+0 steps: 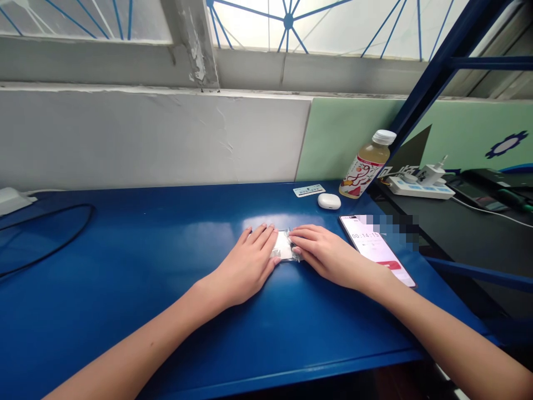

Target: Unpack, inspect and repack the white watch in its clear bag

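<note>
A blue desk (145,239) is standing against a pale grey wall (158,139) and a green panel (328,133), and daylight is coming through windows crossed by a blue grille (288,21) above. A phone (377,239) is lying face up on the desk, its bright screen showing a timer at 00:14:15 and a red bar; part of its far end is blurred into blocks.

To the left of the phone, a small white packet (283,244) with crinkled clear edges is lying flat on the desk between two bare hands. The left hand (245,266), farther left of the phone, is resting palm down over the packet's left side, its fingers stretched out and its thumb touching near the lower edge. The right hand (325,250), just left of the phone, is bending its fingers at the packet's right edge; they may be pinching the clear film, but the contact is too small to tell. The right forearm is passing over the phone's near left edge.

Beyond the phone, a white case (328,201), a printed card (308,190) and a capped bottle (361,169) are sitting near the wall side. Right of the phone, a white power strip (441,190) is holding a plug.
</note>
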`<state>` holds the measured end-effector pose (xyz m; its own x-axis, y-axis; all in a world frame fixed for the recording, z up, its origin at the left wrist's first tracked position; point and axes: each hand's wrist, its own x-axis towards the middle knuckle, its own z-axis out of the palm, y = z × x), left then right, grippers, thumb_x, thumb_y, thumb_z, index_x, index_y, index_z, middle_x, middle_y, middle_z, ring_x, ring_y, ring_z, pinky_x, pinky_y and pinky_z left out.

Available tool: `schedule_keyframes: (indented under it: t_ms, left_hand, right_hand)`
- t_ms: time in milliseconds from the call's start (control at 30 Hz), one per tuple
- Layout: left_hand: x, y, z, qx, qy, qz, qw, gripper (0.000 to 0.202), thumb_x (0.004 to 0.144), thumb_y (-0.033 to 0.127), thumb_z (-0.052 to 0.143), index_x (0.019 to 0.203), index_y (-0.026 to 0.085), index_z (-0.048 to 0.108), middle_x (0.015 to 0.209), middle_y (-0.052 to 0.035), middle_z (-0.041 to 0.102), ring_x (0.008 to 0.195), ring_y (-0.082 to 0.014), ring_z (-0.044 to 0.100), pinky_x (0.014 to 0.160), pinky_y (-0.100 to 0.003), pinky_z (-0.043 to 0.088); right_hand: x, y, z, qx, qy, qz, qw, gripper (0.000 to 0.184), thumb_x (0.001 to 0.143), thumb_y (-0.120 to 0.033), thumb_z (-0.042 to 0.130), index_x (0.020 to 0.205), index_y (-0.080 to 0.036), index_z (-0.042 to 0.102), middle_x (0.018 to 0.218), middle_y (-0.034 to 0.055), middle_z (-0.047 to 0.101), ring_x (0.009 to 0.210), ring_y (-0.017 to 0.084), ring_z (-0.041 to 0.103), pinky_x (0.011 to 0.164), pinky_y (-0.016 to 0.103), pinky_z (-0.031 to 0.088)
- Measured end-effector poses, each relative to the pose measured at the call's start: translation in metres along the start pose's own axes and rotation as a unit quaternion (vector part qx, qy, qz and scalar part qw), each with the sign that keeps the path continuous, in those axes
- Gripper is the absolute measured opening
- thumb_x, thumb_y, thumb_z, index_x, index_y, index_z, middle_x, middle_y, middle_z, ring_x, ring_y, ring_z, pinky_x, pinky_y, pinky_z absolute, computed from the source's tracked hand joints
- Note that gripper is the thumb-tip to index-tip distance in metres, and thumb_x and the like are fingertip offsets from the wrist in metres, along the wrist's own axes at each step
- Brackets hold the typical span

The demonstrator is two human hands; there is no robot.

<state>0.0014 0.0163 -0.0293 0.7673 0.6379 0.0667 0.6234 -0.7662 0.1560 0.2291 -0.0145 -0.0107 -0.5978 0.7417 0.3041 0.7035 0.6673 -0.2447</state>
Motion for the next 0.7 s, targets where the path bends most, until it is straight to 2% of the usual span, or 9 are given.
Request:
schedule_keyframes:
  t_ms: [233,367,500,700]
  left_hand:
    - [-0.0003,0.0000,0.0002,0.010,-0.013,0.000,1.000,0.056,0.106,0.040,0.023,0.151,0.009,0.030,0.157,-0.0154,0.032,0.147,-0.0303,0.025,0.117,-0.052,0.023]
    - [0.0003,0.0001,-0.0014,0.016,-0.024,-0.007,1.000,0.057,0.106,0.040,0.022,0.152,0.008,0.030,0.158,-0.0148,0.032,0.147,-0.0302,0.025,0.117,-0.052,0.023]
    - [0.0000,0.0009,-0.0033,0.014,-0.031,-0.013,0.999,0.057,0.106,0.042,0.023,0.153,0.010,0.029,0.159,-0.0136,0.030,0.148,-0.0298,0.024,0.118,-0.051,0.023]
    - [-0.0008,0.0005,-0.0034,0.012,-0.027,-0.014,0.999,0.057,0.105,0.042,0.026,0.153,0.011,0.029,0.159,-0.0130,0.030,0.148,-0.0295,0.024,0.118,-0.051,0.023]
  right_hand:
    - [-0.0028,-0.0029,0.0038,-0.061,-0.010,-0.017,0.998,0.036,0.100,-0.021,0.040,0.123,-0.005,0.062,0.134,0.0208,0.060,0.133,0.033,0.048,0.110,0.047,0.044]
    - [-0.0014,-0.0046,0.0055,-0.102,-0.006,-0.048,0.994,0.033,0.096,-0.014,0.043,0.118,-0.001,0.065,0.132,0.0231,0.061,0.132,0.034,0.050,0.109,0.046,0.046]
    - [0.0010,-0.0050,0.0064,-0.144,-0.005,-0.077,0.987,0.027,0.091,-0.007,0.048,0.106,-0.002,0.070,0.131,0.0234,0.061,0.128,0.035,0.053,0.107,0.046,0.048]
    - [-0.0003,-0.0045,0.0025,-0.142,0.004,-0.052,0.989,0.025,0.092,-0.013,0.050,0.108,-0.005,0.069,0.131,0.0212,0.062,0.126,0.034,0.055,0.105,0.047,0.049]
